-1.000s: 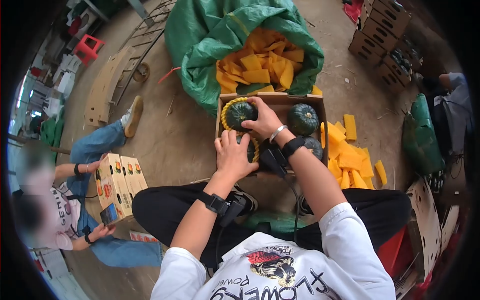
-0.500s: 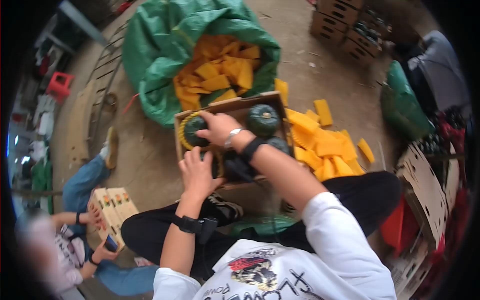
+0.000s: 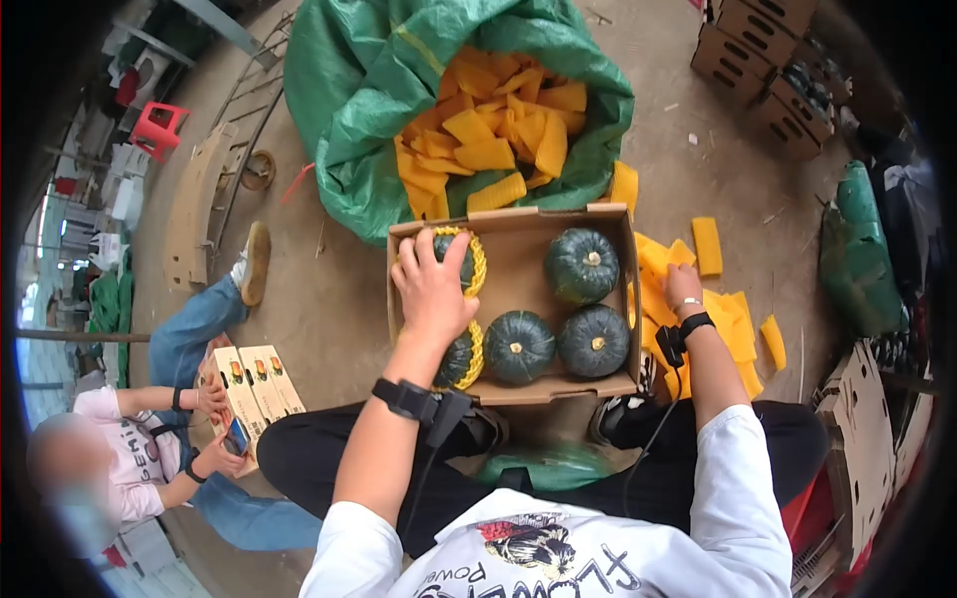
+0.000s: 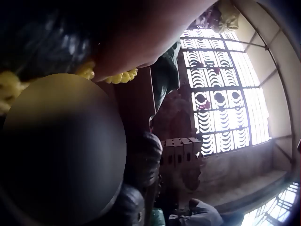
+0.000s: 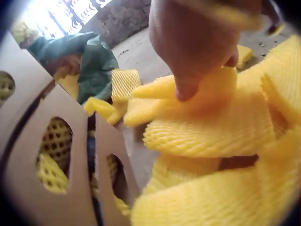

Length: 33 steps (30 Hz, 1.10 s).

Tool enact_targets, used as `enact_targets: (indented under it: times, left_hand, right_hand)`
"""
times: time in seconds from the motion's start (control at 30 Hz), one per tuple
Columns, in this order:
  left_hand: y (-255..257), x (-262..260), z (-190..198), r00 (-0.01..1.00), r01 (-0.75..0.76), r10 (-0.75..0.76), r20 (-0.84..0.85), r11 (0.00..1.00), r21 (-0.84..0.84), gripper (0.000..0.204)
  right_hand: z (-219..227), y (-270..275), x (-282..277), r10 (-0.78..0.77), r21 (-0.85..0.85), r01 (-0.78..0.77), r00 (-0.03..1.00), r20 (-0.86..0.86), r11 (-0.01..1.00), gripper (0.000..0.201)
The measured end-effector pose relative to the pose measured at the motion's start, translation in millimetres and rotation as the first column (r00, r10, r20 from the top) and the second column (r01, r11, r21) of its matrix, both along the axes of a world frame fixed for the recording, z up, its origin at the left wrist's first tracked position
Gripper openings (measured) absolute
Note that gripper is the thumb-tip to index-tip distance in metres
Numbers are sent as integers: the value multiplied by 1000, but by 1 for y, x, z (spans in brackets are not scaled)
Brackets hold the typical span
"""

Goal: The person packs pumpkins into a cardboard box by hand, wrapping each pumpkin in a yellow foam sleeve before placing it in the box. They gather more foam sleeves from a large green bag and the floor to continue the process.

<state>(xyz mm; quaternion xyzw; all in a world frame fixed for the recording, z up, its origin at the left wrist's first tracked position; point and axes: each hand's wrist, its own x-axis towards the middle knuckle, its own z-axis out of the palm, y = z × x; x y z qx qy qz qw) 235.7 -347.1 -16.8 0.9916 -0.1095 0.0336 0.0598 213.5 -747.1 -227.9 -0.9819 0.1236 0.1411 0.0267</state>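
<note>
In the head view, a cardboard box holds dark green pumpkins. My left hand grips the netted pumpkin at its upper left, fingers curled over the top. Below that hand sits another pumpkin with a yellow foam net round it. Bare pumpkins fill the right side and the lower middle. To the right of the box, my right hand pinches a yellow foam net on a loose pile; the right wrist view shows the thumb of this hand against the foam.
Behind the box stands a green sack full of yellow foam nets. A seated person with small cartons is at the left. Stacked boxes stand at the far right, with flat cardboard lower down.
My right hand has left the upper-left netted pumpkin and moved right to the foam pile. My left hand has shifted up from the lower netted pumpkin to the upper one.
</note>
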Motion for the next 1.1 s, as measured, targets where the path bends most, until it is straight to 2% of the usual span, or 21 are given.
enact_targets:
  times: [0.1, 0.17, 0.27, 0.37, 0.43, 0.47, 0.5, 0.53, 0.57, 0.6, 0.63, 0.67, 0.7, 0.77, 0.87, 0.9, 0.93, 1.0, 1.03, 1.07, 1.1]
  left_hand:
    - [11, 16, 12, 977, 124, -124, -175, 992, -15, 75]
    - [7, 16, 12, 970, 109, -103, -218, 994, 13, 78]
    - [5, 5, 0, 995, 60, -60, -81, 998, -14, 83]
    - [12, -1, 6, 993, 97, -102, -52, 991, -93, 88]
    - [16, -13, 28, 988, 149, -144, 46, 980, -129, 90]
    - [18, -23, 39, 988, 153, -148, 53, 980, -128, 90]
    - [24, -37, 48, 991, 136, -134, 30, 930, -341, 91]
    - [30, -53, 59, 993, 101, -118, 3, 836, -539, 91]
    - [25, -76, 85, 922, -33, -250, -294, 708, -705, 86]
    - [16, -100, 103, 749, -221, -420, -512, 571, -791, 81]
    - [14, -122, 98, 716, -222, -533, -451, 439, -871, 73]
    - [15, -136, 93, 677, -229, -635, -372, 298, -927, 65]
    - [21, -140, 97, 656, -76, -656, -375, 436, -896, 58]
    - [25, -152, 99, 678, 129, -636, -369, 597, -792, 41]
    - [24, -165, 90, 729, 175, -592, -343, 646, -743, 32]
    - [22, -167, 84, 783, 143, -536, -314, 647, -749, 25]
    - [21, -167, 83, 796, 37, -464, -389, 679, -733, 27]
    - [30, -157, 75, 669, -56, -530, -521, 664, -746, 33]
    - [35, -152, 75, 427, -199, -693, -581, 555, -808, 38]
    - [41, -155, 76, 249, -420, -740, -625, 499, -758, 35]
    - [35, -161, 75, 413, -407, -767, -491, 326, -853, 34]
  right_hand:
    - [-6, -5, 1, 11, 46, -13, 999, 39, 999, 33]
    - [29, -3, 15, -28, 102, 11, 986, 165, 995, 45]
    - [131, 24, 35, -338, 314, 231, 873, 350, 921, 63]
    - [220, 46, 25, -431, 472, 175, 742, 513, 864, 63]
    - [273, 71, -7, -431, 794, -230, 738, 519, 563, 61]
    - [292, 86, -27, -361, 872, -249, 836, 413, 421, 58]
    - [300, 108, -48, -286, 905, -338, 868, 406, 260, 57]
    - [308, 134, -71, -232, 966, -259, 939, 252, -1, 56]
    - [293, 157, -92, -134, 959, -280, 953, 271, -52, 54]
    - [309, 173, -103, 199, 796, -536, 844, 498, 281, 49]
    - [323, 189, -117, 380, 930, -201, 922, 74, 308, 43]
    - [309, 201, -129, 480, 920, -284, 868, 127, 271, 42]
    - [297, 210, -139, 501, 887, -368, 844, 193, 279, 40]
    - [280, 215, -154, 428, 957, -146, 903, 26, 249, 36]
    - [251, 223, -178, 344, 996, -18, 939, -14, 89, 32]
    - [248, 227, -181, 418, 992, 96, 900, -124, 86, 35]
    - [247, 230, -183, 390, 996, 82, 919, -59, -41, 32]
    - [258, 228, -178, 190, 987, -148, 969, 156, -58, 24]
    - [256, 219, -171, 48, 986, -106, 992, 113, -130, 23]
    - [256, 210, -167, -19, 863, 195, 973, -230, -467, 27]
    - [255, 211, -167, -16, 786, 269, 942, -334, -557, 33]
